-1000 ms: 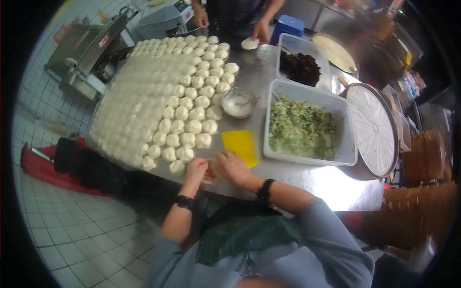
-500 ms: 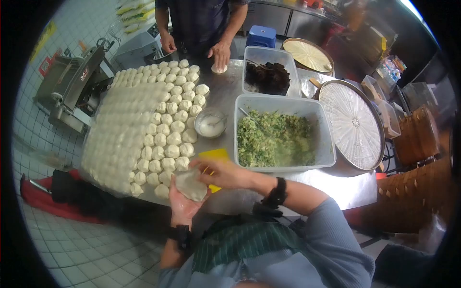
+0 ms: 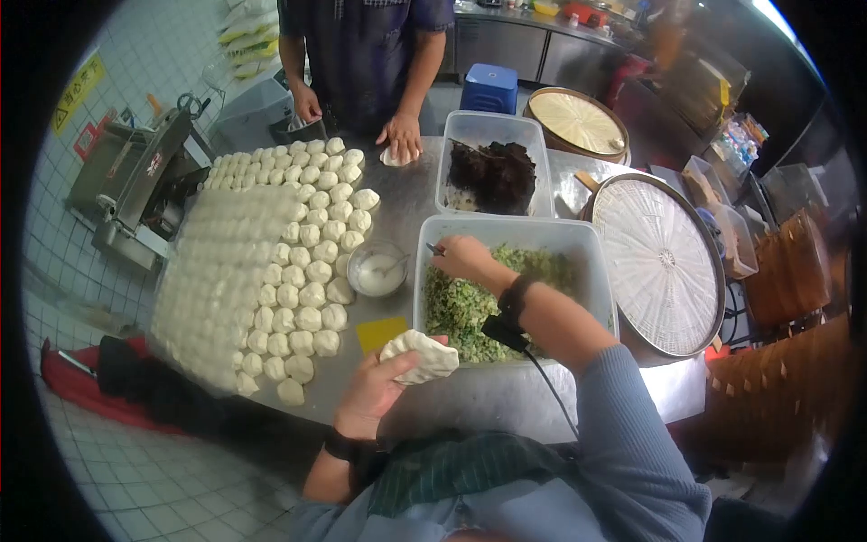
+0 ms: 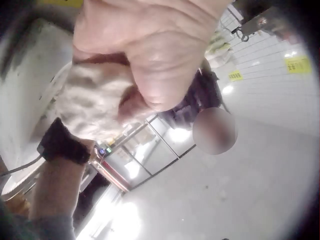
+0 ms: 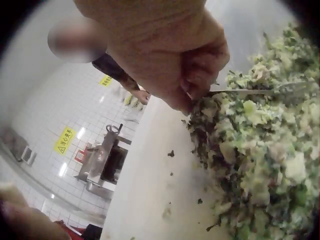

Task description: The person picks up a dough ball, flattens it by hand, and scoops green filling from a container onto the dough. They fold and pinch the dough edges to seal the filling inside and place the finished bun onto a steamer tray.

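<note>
My left hand (image 3: 370,388) holds a round, floured dough wrapper (image 3: 423,359) in front of the filling tub, thumb lying across its top. In the left wrist view the wrapper (image 4: 92,100) hangs soft and wavy from that hand. Over at the clear plastic tub (image 3: 607,298), my right hand (image 3: 474,260) reaches in and grips the handle of a metal utensil. The right wrist view shows the utensil's thin shaft (image 5: 240,92) running into chopped green vegetable filling (image 5: 260,150), which buries its far end.
Rows of dough balls (image 3: 309,319) fill the table's left, partly under plastic sheeting (image 3: 212,289). Nearby are a bowl of white powder (image 3: 377,268), a yellow card-like sheet (image 3: 381,334), a tub of dark filling (image 3: 492,176) and a lined steamer (image 3: 664,262). Opposite, another person's hand (image 3: 400,135) presses dough.
My right hand has left the wrapper, moved right into the filling tub and taken hold of the utensil. The left hand, first low at the table edge, has brought the wrapper toward the tub.
</note>
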`<action>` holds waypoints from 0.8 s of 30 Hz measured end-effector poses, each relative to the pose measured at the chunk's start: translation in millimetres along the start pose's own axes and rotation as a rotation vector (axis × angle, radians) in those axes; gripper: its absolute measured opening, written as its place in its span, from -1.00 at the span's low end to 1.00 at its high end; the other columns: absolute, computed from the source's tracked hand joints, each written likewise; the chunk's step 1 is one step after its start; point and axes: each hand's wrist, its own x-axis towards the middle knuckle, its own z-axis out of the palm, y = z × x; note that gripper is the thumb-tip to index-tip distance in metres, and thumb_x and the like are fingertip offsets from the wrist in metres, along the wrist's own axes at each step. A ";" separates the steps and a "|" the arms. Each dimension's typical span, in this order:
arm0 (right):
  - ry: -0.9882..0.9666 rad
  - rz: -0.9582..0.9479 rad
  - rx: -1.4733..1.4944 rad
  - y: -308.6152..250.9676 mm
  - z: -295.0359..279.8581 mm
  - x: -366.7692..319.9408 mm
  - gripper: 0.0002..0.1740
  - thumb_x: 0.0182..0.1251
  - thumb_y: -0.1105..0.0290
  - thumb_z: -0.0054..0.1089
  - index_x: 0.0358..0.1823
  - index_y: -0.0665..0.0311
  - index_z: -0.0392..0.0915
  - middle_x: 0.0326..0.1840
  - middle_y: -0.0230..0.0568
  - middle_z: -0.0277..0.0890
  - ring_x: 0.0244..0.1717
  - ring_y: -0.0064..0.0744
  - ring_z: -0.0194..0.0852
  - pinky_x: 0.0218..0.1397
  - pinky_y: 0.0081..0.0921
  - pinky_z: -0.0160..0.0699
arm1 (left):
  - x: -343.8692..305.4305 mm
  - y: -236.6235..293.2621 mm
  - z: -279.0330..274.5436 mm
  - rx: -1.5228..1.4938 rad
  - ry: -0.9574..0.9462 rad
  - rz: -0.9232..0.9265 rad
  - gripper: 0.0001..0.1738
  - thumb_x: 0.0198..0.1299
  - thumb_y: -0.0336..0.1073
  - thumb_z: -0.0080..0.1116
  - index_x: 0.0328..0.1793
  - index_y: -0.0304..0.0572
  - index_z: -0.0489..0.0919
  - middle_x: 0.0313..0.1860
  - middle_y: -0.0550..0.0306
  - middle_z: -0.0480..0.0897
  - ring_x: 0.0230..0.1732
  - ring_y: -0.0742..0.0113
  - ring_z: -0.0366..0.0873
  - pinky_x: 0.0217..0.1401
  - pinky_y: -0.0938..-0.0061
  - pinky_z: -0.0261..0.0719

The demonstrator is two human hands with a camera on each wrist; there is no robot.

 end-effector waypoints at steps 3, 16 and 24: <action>-0.010 -0.004 0.075 -9.5 -30.9 -14.2 -0.59 0.21 0.14 0.08 -0.19 0.38 0.63 -0.26 0.10 0.61 -0.18 -0.02 0.63 -0.06 -0.22 0.58 | 4.7 -3.6 -4.8 -0.009 0.070 0.004 -0.62 0.26 -0.40 0.10 0.18 -0.40 0.44 0.05 -0.05 0.60 0.10 0.12 0.57 0.21 0.21 0.52; -0.040 -0.078 0.584 3.3 -258.3 -165.3 -0.64 0.39 0.13 0.10 -0.20 0.35 0.58 -0.40 -0.19 0.61 -0.43 -0.48 0.62 -0.33 -0.58 0.66 | 21.7 61.9 12.4 0.172 0.279 0.168 -0.58 0.27 -0.42 0.06 0.23 -0.45 0.38 0.07 -0.11 0.58 0.08 0.09 0.59 0.20 0.21 0.56; 0.369 -0.210 0.361 -8.5 -367.4 -181.2 -0.65 0.45 0.27 0.02 0.04 0.42 0.54 -0.21 -0.18 0.59 -0.29 -0.52 0.56 -0.12 -0.61 0.61 | 53.4 30.4 35.9 0.082 0.141 0.071 -0.62 0.32 -0.33 0.05 0.21 -0.37 0.42 0.12 -0.06 0.57 0.14 0.13 0.56 0.24 0.22 0.52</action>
